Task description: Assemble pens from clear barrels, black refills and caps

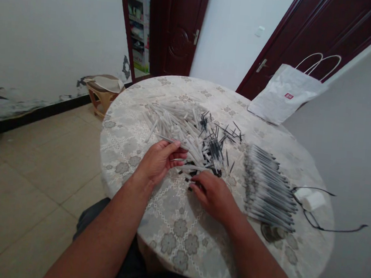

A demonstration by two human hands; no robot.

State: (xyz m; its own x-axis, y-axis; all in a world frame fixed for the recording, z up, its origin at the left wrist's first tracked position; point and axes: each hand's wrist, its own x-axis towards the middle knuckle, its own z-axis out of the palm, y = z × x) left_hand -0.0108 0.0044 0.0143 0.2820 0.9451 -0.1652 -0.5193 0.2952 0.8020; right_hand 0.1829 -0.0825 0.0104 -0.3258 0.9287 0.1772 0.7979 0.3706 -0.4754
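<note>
My left hand [160,159] rests on the round table [177,225] with its fingers curled around a pale pen barrel [168,140] at the near edge of a loose heap of white pen barrels [177,120]. My right hand [211,194] lies palm down just right of it, fingertips pinching a small dark part [191,184] beside a scatter of thin black refills [215,148]. A tidy row of assembled pens [268,186] lies to the right of my right hand.
A white paper bag [284,96] leans at the table's far right edge. A small white block with a black cable [311,199] lies at the right. A low stool [103,89] stands by the left wall. Dark doors are behind.
</note>
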